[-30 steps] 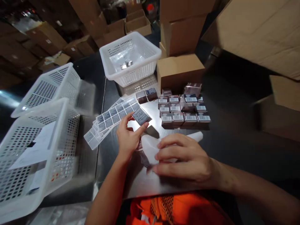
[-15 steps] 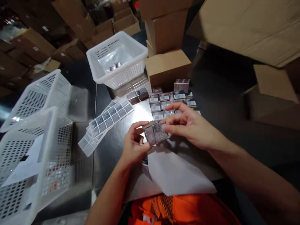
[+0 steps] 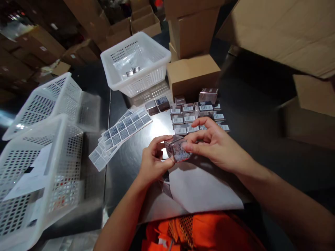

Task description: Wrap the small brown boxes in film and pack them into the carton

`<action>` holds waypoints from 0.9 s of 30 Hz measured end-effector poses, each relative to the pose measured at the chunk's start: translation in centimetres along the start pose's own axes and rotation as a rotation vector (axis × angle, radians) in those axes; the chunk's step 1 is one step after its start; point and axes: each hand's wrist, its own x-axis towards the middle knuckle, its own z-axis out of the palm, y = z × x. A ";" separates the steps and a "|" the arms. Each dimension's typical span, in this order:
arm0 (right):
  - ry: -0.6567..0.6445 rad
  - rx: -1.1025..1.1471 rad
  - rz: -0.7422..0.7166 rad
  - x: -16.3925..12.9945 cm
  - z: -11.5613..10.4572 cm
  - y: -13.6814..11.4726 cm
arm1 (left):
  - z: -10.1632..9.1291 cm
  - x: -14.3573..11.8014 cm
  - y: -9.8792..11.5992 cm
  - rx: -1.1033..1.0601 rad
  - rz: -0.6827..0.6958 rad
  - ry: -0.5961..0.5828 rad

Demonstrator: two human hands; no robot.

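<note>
We see white perforated plastic baskets [image 3: 136, 66], brown cardboard cartons [image 3: 192, 71], and grey barcode-printed label sheets [image 3: 123, 130] beside them.

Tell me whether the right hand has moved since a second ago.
Yes. The right hand has lifted off the white paper and gone forward toward the rows of small boxes, now pinching the small box held with the left hand.

Three white baskets [image 3: 136, 66]; two hands [image 3: 153, 162]; one held box [image 3: 176, 149] (stacked boxes uncountable).
</note>
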 end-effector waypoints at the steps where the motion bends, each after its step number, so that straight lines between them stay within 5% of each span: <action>1: 0.002 0.000 0.002 0.0 0.0 0.1 | 0.0 0.0 0.0 0.004 -0.002 -0.001; 16: 0.020 -0.016 -0.018 -0.1 0.1 0.5 | 0.0 -0.1 0.1 0.018 0.030 0.030; 24: 0.178 -0.164 -0.157 0.6 -0.1 0.9 | -0.1 0.0 0.3 -0.001 -0.017 0.016; 27: 0.017 -0.154 -0.068 0.4 -0.3 0.6 | 0.5 -1.1 1.1 -0.036 -0.070 0.040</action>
